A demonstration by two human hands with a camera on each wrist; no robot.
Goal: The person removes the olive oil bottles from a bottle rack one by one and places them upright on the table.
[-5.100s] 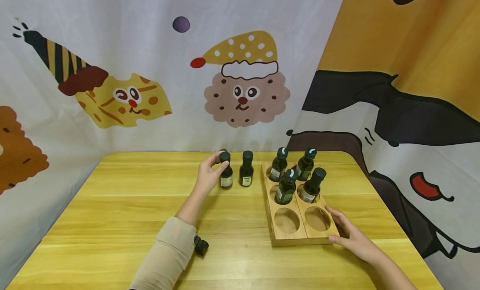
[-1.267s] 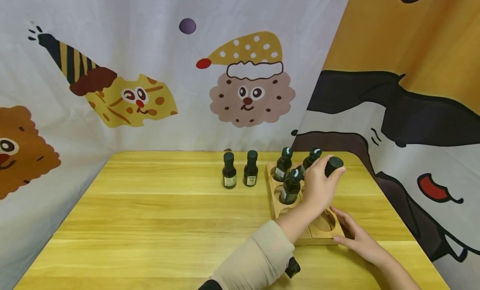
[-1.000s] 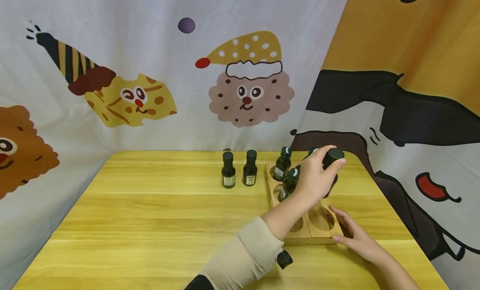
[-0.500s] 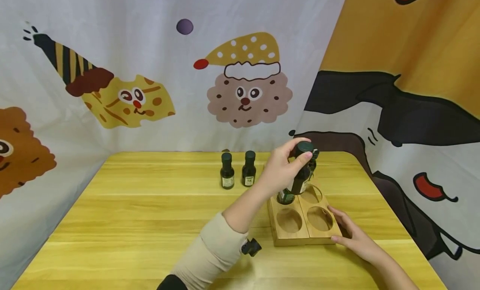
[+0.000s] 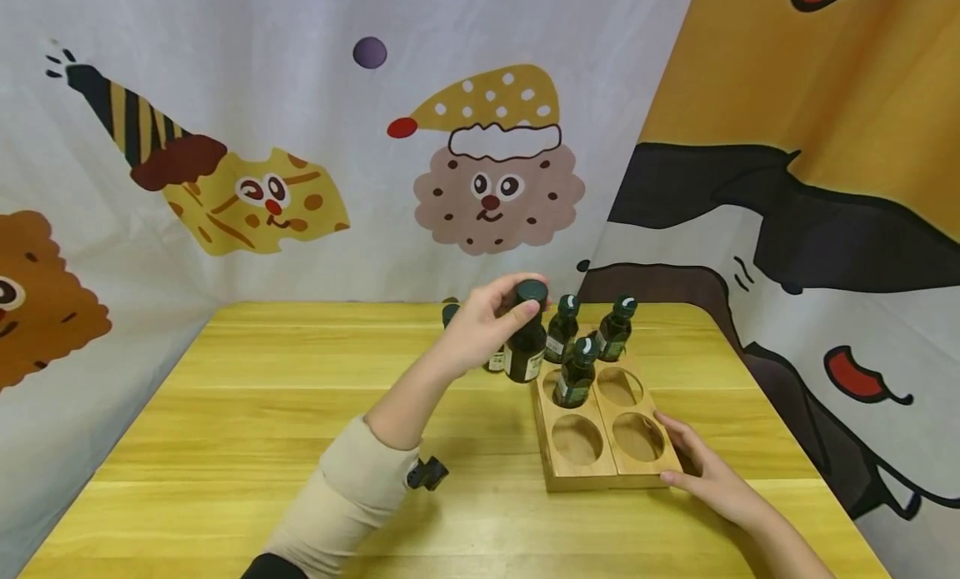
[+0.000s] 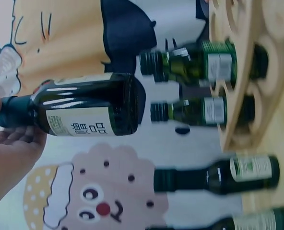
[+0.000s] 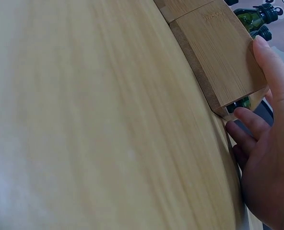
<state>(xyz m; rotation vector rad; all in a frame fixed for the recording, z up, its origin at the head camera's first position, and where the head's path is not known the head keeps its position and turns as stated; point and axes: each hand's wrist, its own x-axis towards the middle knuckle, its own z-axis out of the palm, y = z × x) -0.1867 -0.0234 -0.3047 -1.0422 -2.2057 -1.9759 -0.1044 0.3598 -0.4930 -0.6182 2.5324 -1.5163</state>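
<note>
A printed curtain [image 5: 247, 104] hangs as backdrop beyond the wooden rack, and the table [image 5: 247, 454] under the rack gives it a flat, level base. The wooden rack [image 5: 581, 484] has six round holes in two columns, which would keep anything set in them upright and spaced apart. At its near right corner the right hand [image 5: 708, 471] takes a loose grip, thumb toward the near face and fingers along the right side, presumably so that the rack does not slide. To the left of the rack, the left hand [image 5: 480, 325] grasps the held bottle [image 5: 525, 354] by its capped neck, a narrow part that thumb and fingers can close around while the label stays uncovered. That bottle hangs roughly upright below those fingers, off the table, just left of the rack's far half. Three smaller-looking green bottles [image 5: 575, 377] stand in the rack, two in the far row and one in the middle row's left hole, well apart from the right hand. Left of the rack, mostly hidden behind the left hand, two standing bottles [image 6: 218, 177] rest on the table; the left wrist view shows their dark necks and pale labels.
</note>
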